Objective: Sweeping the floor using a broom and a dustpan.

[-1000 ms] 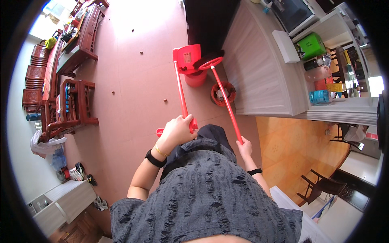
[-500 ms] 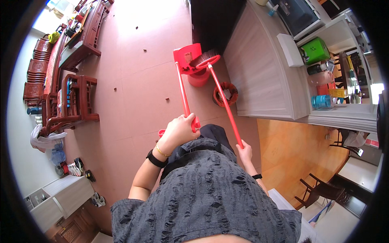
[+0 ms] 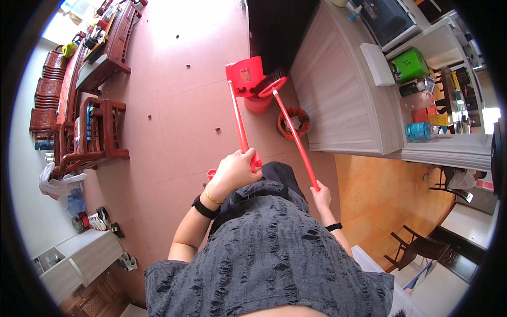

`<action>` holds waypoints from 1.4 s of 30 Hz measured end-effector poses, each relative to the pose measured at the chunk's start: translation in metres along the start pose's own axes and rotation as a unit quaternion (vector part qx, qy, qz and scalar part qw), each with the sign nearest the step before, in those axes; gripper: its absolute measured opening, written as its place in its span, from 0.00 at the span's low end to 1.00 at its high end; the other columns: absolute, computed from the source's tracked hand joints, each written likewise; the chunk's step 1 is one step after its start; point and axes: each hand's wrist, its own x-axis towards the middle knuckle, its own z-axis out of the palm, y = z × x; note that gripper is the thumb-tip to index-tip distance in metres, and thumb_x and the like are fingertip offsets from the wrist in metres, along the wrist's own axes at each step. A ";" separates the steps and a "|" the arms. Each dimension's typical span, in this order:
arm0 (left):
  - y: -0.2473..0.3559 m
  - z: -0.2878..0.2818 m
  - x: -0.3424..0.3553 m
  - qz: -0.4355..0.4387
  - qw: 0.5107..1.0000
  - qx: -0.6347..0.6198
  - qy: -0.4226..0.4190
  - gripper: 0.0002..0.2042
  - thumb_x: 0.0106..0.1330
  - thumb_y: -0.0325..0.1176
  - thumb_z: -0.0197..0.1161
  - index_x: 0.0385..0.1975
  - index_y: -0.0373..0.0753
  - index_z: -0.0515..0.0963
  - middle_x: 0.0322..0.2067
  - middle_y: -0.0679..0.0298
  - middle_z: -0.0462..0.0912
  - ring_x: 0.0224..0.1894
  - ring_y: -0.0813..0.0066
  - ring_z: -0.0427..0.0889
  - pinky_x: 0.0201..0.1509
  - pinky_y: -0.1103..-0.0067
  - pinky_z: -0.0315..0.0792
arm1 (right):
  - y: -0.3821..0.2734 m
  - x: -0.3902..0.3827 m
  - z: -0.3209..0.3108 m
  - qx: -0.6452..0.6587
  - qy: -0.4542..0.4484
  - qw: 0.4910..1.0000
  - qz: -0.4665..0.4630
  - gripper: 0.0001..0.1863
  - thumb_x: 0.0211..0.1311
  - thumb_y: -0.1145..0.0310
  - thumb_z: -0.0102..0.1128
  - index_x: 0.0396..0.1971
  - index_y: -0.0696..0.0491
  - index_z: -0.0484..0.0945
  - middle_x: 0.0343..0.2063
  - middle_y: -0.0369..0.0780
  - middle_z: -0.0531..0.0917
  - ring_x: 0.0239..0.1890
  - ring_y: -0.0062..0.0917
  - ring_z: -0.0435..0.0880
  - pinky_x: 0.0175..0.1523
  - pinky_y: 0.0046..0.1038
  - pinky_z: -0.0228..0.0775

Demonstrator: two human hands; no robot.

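The left hand (image 3: 235, 169) grasps the dustpan (image 3: 248, 67), the right hand (image 3: 321, 198) the broom (image 3: 296, 136); too hard a stroke could spill any sweepings outside the far bucket (image 3: 257, 105).

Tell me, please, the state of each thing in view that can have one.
Left hand: closed
Right hand: closed
Dustpan: held by its handle in the left hand
Broom: held by its handle in the right hand
Bin: open-topped, contents unclear
Bucket: partly hidden, fullness unclear
Bits: scattered on the floor
Shirt: ripped
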 end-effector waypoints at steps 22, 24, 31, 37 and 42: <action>-0.001 0.002 -0.001 0.019 1.000 -0.010 0.010 0.15 0.46 0.41 0.58 0.31 0.38 0.70 0.24 0.48 0.74 0.28 0.49 0.77 0.34 0.63 0.72 | 0.023 -0.015 -0.002 0.015 0.037 0.999 0.009 0.20 0.46 0.63 0.60 0.44 0.43 0.76 0.31 0.43 0.81 0.35 0.37 0.80 0.37 0.35 0.70; 0.001 0.001 -0.001 0.018 1.000 -0.009 0.010 0.15 0.46 0.41 0.58 0.31 0.38 0.70 0.24 0.48 0.74 0.28 0.49 0.77 0.33 0.63 0.72 | 0.026 -0.017 -0.003 0.031 0.036 0.999 -0.002 0.21 0.46 0.63 0.61 0.45 0.43 0.75 0.32 0.43 0.81 0.36 0.37 0.80 0.38 0.35 0.70; 0.003 0.001 0.000 0.013 1.000 0.007 -0.021 0.18 0.48 0.43 0.56 0.33 0.36 0.69 0.24 0.49 0.75 0.30 0.49 0.76 0.35 0.63 0.72 | 0.001 -0.007 0.006 0.051 0.002 0.998 -0.022 0.22 0.45 0.64 0.62 0.45 0.46 0.76 0.29 0.43 0.81 0.32 0.32 0.81 0.36 0.31 0.69; -0.001 -0.016 0.002 -0.002 1.000 0.027 0.010 0.16 0.48 0.40 0.56 0.32 0.36 0.69 0.24 0.50 0.75 0.30 0.49 0.76 0.35 0.63 0.71 | -0.005 0.000 0.018 0.060 -0.019 0.998 -0.020 0.20 0.44 0.63 0.62 0.43 0.46 0.76 0.28 0.43 0.81 0.32 0.32 0.81 0.35 0.31 0.69; -0.006 -0.022 -0.002 0.001 0.999 0.030 0.026 0.16 0.49 0.39 0.56 0.34 0.36 0.70 0.26 0.49 0.75 0.29 0.50 0.77 0.35 0.64 0.73 | -0.002 0.006 0.012 0.029 -0.008 0.999 -0.035 0.17 0.47 0.62 0.60 0.41 0.41 0.76 0.27 0.41 0.81 0.33 0.37 0.80 0.35 0.36 0.70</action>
